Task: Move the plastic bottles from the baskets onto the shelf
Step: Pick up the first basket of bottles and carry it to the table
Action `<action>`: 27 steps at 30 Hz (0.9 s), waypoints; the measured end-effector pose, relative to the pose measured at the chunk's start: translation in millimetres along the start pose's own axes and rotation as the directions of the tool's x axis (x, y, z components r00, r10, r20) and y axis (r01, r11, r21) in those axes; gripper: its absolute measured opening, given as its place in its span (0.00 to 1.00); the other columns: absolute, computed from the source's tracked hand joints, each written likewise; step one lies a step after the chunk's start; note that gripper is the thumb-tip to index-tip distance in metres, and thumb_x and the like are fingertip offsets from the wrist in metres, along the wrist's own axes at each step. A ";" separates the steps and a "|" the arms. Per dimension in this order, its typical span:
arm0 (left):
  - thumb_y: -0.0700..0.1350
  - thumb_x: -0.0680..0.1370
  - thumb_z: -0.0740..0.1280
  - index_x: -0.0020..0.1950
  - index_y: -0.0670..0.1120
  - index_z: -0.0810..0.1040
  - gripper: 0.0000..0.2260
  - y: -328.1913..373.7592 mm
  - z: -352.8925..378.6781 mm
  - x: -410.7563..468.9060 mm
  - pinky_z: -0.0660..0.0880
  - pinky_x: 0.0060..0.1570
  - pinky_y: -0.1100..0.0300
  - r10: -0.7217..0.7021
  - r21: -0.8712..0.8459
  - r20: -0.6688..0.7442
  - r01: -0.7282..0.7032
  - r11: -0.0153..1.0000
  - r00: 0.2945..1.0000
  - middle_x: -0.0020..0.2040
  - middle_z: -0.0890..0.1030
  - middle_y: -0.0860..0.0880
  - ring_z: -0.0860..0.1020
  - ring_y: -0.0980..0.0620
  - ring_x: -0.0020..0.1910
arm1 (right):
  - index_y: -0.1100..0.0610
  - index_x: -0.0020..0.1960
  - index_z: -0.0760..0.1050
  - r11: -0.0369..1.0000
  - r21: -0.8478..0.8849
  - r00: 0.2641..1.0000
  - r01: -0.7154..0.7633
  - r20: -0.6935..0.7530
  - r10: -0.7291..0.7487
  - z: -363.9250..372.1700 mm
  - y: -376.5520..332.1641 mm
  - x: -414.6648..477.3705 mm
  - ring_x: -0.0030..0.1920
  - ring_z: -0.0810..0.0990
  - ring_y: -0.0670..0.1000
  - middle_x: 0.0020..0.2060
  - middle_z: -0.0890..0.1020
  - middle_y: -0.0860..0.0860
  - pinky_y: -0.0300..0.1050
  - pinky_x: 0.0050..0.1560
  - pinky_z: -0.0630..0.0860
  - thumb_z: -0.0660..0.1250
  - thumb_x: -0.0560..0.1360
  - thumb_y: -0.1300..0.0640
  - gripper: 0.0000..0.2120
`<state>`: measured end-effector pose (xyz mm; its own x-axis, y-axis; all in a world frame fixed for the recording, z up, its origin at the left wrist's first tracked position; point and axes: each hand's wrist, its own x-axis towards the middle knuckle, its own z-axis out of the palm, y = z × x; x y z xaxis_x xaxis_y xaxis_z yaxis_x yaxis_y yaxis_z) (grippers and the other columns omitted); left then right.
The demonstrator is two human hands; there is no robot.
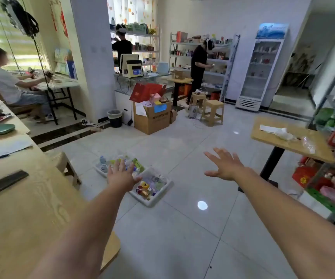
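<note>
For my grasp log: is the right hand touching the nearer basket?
Apart. The head view shows bare floor tiles between the right hand and the nearer basket.

White walls, glossy tiled floor (182, 228), wooden tables, glass-door fridge (261, 65).

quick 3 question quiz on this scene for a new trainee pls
1. True or false: the bare left hand grips a bottle.
2. Where does the nearer white plastic basket of mixed plastic bottles stand? A wooden table; B grey tiled floor; C stool.
3. Fill in: the bare right hand is ___, fingers spread.
Key: 1 false; 2 B; 3 open.
</note>
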<state>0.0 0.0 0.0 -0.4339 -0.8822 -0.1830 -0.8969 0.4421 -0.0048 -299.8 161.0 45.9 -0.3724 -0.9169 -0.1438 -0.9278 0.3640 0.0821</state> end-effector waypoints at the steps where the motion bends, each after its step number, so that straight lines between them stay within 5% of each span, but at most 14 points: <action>1: 0.65 0.80 0.46 0.79 0.52 0.40 0.32 -0.3 2.5 13.2 0.41 0.74 0.43 -0.011 0.008 0.011 0.011 1.000 1.000 0.79 0.38 0.43 0.38 0.41 0.77 | 0.41 0.77 0.40 1.000 -0.013 1.000 0.014 -0.001 -0.014 0.0 -1.3 15.7 0.77 0.39 0.55 0.78 0.41 0.50 0.61 0.73 0.42 0.56 0.76 0.34 0.37; 10: 0.63 0.81 0.47 0.80 0.50 0.43 0.31 20.0 13.1 162.1 0.44 0.75 0.43 -0.068 -0.021 0.066 0.069 0.997 0.995 0.79 0.41 0.42 0.40 0.40 0.78 | 0.43 0.78 0.46 0.999 0.028 0.998 0.027 -0.054 -0.025 4.0 16.4 174.0 0.77 0.45 0.53 0.78 0.46 0.49 0.57 0.75 0.50 0.56 0.78 0.37 0.33; 17: 0.64 0.81 0.48 0.79 0.51 0.42 0.32 70.6 20.9 256.9 0.42 0.75 0.42 -0.035 0.062 0.161 0.025 0.998 0.986 0.79 0.40 0.42 0.39 0.40 0.77 | 0.43 0.78 0.46 0.999 0.046 0.997 0.005 0.079 -0.009 46.2 79.0 257.5 0.77 0.44 0.53 0.78 0.46 0.48 0.56 0.75 0.49 0.54 0.79 0.38 0.31; 27: 0.62 0.81 0.49 0.79 0.52 0.45 0.30 127.5 15.5 408.4 0.49 0.75 0.44 -0.193 -0.030 0.150 0.199 0.979 0.970 0.80 0.45 0.43 0.45 0.42 0.78 | 0.43 0.78 0.44 0.994 0.066 0.981 0.082 0.171 -0.093 44.5 161.9 459.5 0.77 0.43 0.53 0.78 0.44 0.49 0.57 0.75 0.49 0.56 0.80 0.41 0.32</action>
<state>-290.2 -301.4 -90.6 -0.2349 -0.9163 -0.3244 -0.9676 0.2523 -0.0121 -622.2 -194.1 -50.8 -0.2832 -0.9050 -0.3174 -0.9548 0.2971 0.0050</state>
